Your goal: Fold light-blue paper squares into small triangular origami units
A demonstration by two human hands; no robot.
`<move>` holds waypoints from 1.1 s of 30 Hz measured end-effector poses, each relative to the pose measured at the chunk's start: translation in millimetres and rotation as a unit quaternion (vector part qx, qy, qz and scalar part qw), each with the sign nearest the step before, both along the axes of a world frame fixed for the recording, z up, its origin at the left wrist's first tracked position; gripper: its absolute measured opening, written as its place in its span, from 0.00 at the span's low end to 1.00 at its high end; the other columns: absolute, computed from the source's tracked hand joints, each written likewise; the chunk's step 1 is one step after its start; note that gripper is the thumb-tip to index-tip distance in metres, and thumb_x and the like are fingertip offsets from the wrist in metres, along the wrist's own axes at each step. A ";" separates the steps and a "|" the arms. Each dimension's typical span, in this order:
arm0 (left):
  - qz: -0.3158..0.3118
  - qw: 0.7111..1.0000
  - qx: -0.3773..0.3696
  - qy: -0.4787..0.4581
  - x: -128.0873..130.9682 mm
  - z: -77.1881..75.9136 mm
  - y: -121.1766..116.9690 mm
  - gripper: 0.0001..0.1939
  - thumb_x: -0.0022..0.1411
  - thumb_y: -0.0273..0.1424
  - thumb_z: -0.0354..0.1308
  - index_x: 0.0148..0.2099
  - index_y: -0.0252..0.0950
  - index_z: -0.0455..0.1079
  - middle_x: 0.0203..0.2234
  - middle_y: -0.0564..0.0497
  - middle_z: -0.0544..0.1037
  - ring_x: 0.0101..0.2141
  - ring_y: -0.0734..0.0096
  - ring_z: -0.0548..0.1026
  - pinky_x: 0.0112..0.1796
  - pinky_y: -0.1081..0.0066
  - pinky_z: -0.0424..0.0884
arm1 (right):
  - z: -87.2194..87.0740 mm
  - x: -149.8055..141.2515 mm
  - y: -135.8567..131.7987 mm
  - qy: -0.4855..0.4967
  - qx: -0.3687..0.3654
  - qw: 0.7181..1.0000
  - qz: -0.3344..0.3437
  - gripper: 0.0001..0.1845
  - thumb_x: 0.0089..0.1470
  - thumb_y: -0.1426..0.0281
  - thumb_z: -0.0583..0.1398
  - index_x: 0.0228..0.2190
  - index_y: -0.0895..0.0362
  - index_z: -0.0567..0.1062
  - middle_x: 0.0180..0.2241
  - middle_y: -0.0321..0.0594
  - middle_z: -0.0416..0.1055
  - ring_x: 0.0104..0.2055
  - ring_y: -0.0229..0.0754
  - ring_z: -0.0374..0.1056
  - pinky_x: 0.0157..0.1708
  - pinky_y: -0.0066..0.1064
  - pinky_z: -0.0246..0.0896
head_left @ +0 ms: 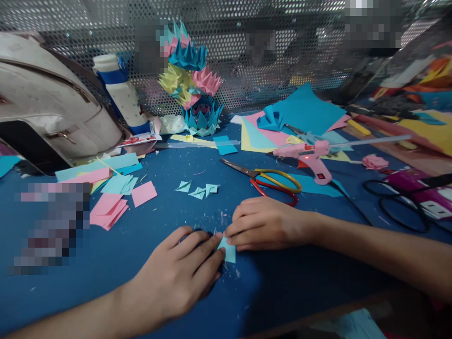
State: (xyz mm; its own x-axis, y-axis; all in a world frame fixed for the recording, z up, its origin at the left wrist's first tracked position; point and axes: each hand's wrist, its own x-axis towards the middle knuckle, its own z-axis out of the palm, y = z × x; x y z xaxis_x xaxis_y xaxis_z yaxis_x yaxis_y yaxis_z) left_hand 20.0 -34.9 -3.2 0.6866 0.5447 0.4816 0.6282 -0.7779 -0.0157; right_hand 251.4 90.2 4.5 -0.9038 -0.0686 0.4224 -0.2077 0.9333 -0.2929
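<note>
Light-blue paper, held down on the blue table in the bunched, closed fingertips of left hand and right hand, probably mid-fold, with three folded pieces done beyond and pink squares apparently left to fold.

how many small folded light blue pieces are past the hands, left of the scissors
3: the left piece sits apart; the middle piece and right piece are close together. None there seems hidden.
</note>
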 end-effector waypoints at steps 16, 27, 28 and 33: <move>0.007 0.998 -0.054 0.025 0.8 1.5 -2.3 0.16 0.74 0.29 0.47 0.56 0.29 0.70 0.49 0.46 0.78 0.46 0.59 0.74 0.48 0.59 0.67 | 3.7 -0.4 5.0 -0.021 -0.146 0.989 -0.019 0.10 0.64 0.68 0.59 0.40 0.59 0.80 0.37 0.42 0.76 0.39 0.38 0.64 0.41 0.30 0.61; -0.007 0.995 -0.104 0.011 -0.3 5.0 -0.4 0.17 0.71 0.25 0.48 0.58 0.28 0.68 0.50 0.42 0.75 0.48 0.56 0.72 0.48 0.56 0.68 | 22.2 4.2 3.2 -0.138 0.043 0.989 -0.007 0.12 0.67 0.68 0.54 0.40 0.56 0.77 0.27 0.37 0.68 0.32 0.40 0.56 0.32 0.35 0.46; -0.010 0.995 -0.103 0.012 -0.4 5.0 -0.5 0.17 0.71 0.25 0.49 0.58 0.28 0.68 0.49 0.42 0.75 0.48 0.56 0.72 0.48 0.56 0.68 | 26.1 4.7 2.5 -0.152 0.054 0.987 -0.005 0.11 0.66 0.69 0.54 0.38 0.56 0.77 0.26 0.36 0.67 0.32 0.40 0.55 0.32 0.35 0.46; 0.029 0.995 -0.086 0.029 1.1 8.0 -4.7 0.17 0.68 0.25 0.49 0.55 0.32 0.70 0.46 0.41 0.74 0.45 0.55 0.71 0.46 0.54 0.67 | 27.5 6.5 -1.9 -0.141 0.094 0.985 -0.018 0.12 0.67 0.68 0.53 0.41 0.57 0.76 0.26 0.37 0.66 0.31 0.41 0.55 0.31 0.35 0.45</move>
